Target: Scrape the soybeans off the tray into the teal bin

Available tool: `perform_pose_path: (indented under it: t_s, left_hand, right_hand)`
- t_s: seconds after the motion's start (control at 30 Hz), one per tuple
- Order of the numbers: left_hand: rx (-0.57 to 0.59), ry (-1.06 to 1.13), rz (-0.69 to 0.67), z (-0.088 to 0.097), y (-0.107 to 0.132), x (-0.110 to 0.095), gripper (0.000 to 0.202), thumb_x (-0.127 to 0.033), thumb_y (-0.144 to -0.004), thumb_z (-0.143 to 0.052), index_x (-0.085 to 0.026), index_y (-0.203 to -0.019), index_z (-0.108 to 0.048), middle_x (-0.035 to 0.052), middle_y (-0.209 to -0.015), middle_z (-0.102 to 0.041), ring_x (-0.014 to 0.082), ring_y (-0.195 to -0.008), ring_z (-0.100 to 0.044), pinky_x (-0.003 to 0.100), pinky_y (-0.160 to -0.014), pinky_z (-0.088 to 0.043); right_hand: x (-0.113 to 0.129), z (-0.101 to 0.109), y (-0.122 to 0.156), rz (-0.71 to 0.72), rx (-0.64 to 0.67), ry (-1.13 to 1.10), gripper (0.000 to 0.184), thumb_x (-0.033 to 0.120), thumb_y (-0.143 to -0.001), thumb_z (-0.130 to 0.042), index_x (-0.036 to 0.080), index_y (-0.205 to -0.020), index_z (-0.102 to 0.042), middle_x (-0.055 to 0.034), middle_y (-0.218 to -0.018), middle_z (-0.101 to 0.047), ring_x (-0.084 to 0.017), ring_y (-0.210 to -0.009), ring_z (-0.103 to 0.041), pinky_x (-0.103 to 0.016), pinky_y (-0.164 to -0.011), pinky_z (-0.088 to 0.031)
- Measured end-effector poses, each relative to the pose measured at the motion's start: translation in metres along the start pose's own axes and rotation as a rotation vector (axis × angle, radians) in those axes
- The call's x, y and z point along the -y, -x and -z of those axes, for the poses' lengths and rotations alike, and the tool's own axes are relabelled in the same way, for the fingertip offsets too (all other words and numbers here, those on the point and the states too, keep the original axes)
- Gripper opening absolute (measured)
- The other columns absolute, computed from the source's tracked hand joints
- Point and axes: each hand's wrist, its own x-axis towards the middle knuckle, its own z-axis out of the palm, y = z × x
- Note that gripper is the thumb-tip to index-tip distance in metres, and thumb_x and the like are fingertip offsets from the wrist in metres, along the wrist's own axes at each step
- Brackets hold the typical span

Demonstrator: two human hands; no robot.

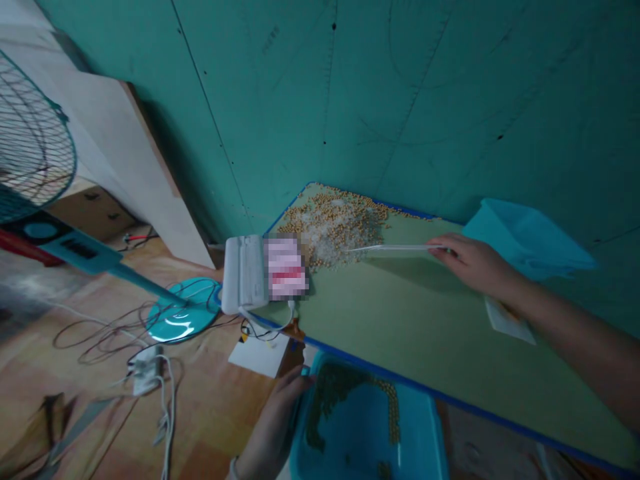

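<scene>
My right hand [473,263] reaches across the green table [425,333] and is closed on a clear plastic strip [395,248] whose far end lies at a pile of small yellow beans [335,223] mixed with clear bits. My left hand [280,417] grips the left rim of a blue plastic bin [365,427] held below the table's front edge. Some beans lie inside the bin.
A white sealing device [245,272] with a cable sits at the table's left edge. A turquoise container [525,237] stands at the right by the green wall. A standing fan [35,160], its round base [183,310], cords and a power strip [147,370] lie on the wooden floor.
</scene>
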Motion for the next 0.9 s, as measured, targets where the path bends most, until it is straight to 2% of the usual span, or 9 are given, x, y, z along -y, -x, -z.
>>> perform_pose_path:
  t_s: [0.1, 0.17, 0.27, 0.33, 0.43, 0.53, 0.7, 0.8, 0.9]
  left_hand:
    - [0.132, 0.05, 0.074, 0.002, 0.003, 0.0, 0.018, -0.022, -0.052, -0.064, -0.019, -0.069, -0.065, 0.0008, -0.055, -0.069, 0.0277, -0.077, -0.063, 0.035, -0.07, -0.048]
    - [0.19, 0.059, 0.067, 0.003, 0.001, 0.002, 0.019, -0.023, -0.053, -0.063, -0.018, -0.071, -0.065, 0.0007, -0.053, -0.068, 0.0276, -0.074, -0.064, 0.035, -0.068, -0.048]
    - [0.148, 0.002, 0.026, 0.006, -0.005, 0.004, 0.016, -0.022, -0.05, -0.064, -0.016, -0.066, -0.066, 0.0018, -0.054, -0.068, 0.0269, -0.073, -0.064, 0.032, -0.069, -0.047]
    - [0.125, -0.023, 0.035, 0.006, -0.007, 0.004, 0.02, -0.022, -0.05, -0.064, -0.016, -0.069, -0.067, 0.0026, -0.056, -0.069, 0.0272, -0.075, -0.063, 0.032, -0.071, -0.046]
    - [0.155, -0.001, 0.042, 0.003, -0.004, 0.003, 0.019, -0.023, -0.051, -0.063, -0.017, -0.069, -0.066, 0.0015, -0.055, -0.069, 0.0261, -0.072, -0.064, 0.033, -0.071, -0.046]
    - [0.183, 0.018, 0.011, -0.001, -0.001, 0.001, 0.011, -0.022, -0.051, -0.063, -0.018, -0.06, -0.065, -0.0018, -0.05, -0.066, 0.0213, -0.06, -0.062, 0.029, -0.065, -0.047]
    - [0.136, -0.029, -0.034, -0.004, 0.001, -0.003, 0.002, -0.018, -0.049, -0.063, -0.019, -0.05, -0.064, -0.0055, -0.043, -0.063, 0.0148, -0.048, -0.058, 0.022, -0.054, -0.045]
    - [0.175, 0.034, 0.013, -0.007, 0.006, -0.008, 0.005, -0.018, -0.048, -0.063, -0.021, -0.051, -0.065, -0.0054, -0.043, -0.064, 0.0167, -0.048, -0.059, 0.024, -0.053, -0.046]
    - [0.135, 0.044, 0.035, -0.009, 0.011, -0.01, 0.008, -0.019, -0.047, -0.064, -0.021, -0.055, -0.064, -0.0033, -0.047, -0.066, 0.0209, -0.054, -0.062, 0.029, -0.059, -0.048]
  right_hand:
    - [-0.004, -0.004, -0.002, -0.013, 0.022, 0.002, 0.028, 0.033, -0.083, -0.035, 0.019, -0.093, -0.057, -0.0072, -0.094, -0.061, -0.021, -0.084, -0.056, -0.034, -0.069, -0.043]
    - [-0.006, -0.005, -0.003, -0.018, 0.026, 0.002, 0.028, 0.033, -0.083, -0.036, 0.018, -0.093, -0.057, -0.0077, -0.094, -0.061, -0.021, -0.085, -0.056, -0.034, -0.069, -0.043]
    - [-0.007, -0.007, -0.004, -0.016, 0.029, -0.005, 0.028, 0.033, -0.083, -0.036, 0.018, -0.094, -0.057, -0.0077, -0.094, -0.061, -0.021, -0.084, -0.056, -0.033, -0.07, -0.043]
    - [-0.007, -0.007, -0.004, -0.006, 0.03, -0.006, 0.028, 0.032, -0.083, -0.036, 0.018, -0.093, -0.057, -0.0076, -0.094, -0.061, -0.02, -0.085, -0.056, -0.033, -0.071, -0.043]
    - [-0.009, -0.007, -0.002, 0.008, 0.003, -0.011, 0.027, 0.032, -0.083, -0.036, 0.018, -0.092, -0.057, -0.0073, -0.092, -0.062, -0.02, -0.083, -0.056, -0.033, -0.07, -0.043]
    - [-0.012, -0.008, 0.0, 0.022, -0.011, -0.022, 0.025, 0.032, -0.082, -0.038, 0.019, -0.092, -0.057, -0.0071, -0.091, -0.062, -0.02, -0.082, -0.057, -0.032, -0.069, -0.044]
    - [-0.016, -0.008, 0.001, 0.01, 0.014, -0.024, 0.023, 0.031, -0.082, -0.038, 0.02, -0.091, -0.056, -0.0071, -0.091, -0.062, -0.019, -0.082, -0.057, -0.032, -0.068, -0.044]
    - [-0.016, -0.008, 0.001, 0.009, 0.02, -0.02, 0.023, 0.032, -0.082, -0.038, 0.021, -0.091, -0.056, -0.0064, -0.09, -0.062, -0.019, -0.081, -0.057, -0.032, -0.067, -0.044]
    - [-0.016, -0.007, 0.003, 0.016, 0.028, -0.025, 0.023, 0.032, -0.082, -0.038, 0.021, -0.09, -0.056, -0.006, -0.089, -0.062, -0.019, -0.081, -0.057, -0.032, -0.067, -0.044]
